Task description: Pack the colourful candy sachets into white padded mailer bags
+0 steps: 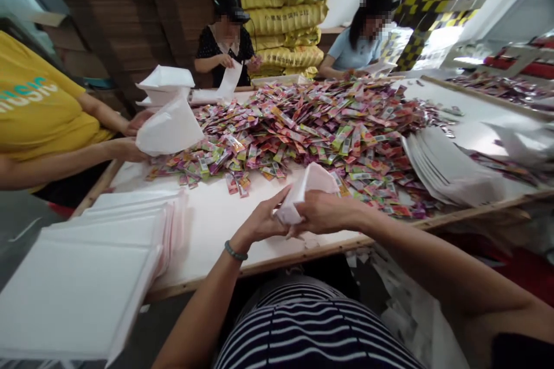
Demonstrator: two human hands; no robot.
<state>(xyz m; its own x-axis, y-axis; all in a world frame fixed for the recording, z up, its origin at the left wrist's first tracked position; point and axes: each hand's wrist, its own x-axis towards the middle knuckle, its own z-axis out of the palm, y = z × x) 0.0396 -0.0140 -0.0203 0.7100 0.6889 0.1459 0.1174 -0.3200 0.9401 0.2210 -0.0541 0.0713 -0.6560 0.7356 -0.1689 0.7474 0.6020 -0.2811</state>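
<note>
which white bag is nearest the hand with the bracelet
The bag held between the wearer's left hand and right hand; the stacked bags and co-workers' bags touch neither.

White pouch [318, 177], creased, tilted, wide end up, held over white tabletop [212, 219]

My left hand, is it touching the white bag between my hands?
Touching. The head view shows the left hand with its thumb against the side of the white bag, no gap visible.

We see a workshop: small glossy multicoloured sachets [303, 127] heaped on a wood-edged white table [208, 236], bulging yellow sacks [285, 18] behind.
</note>
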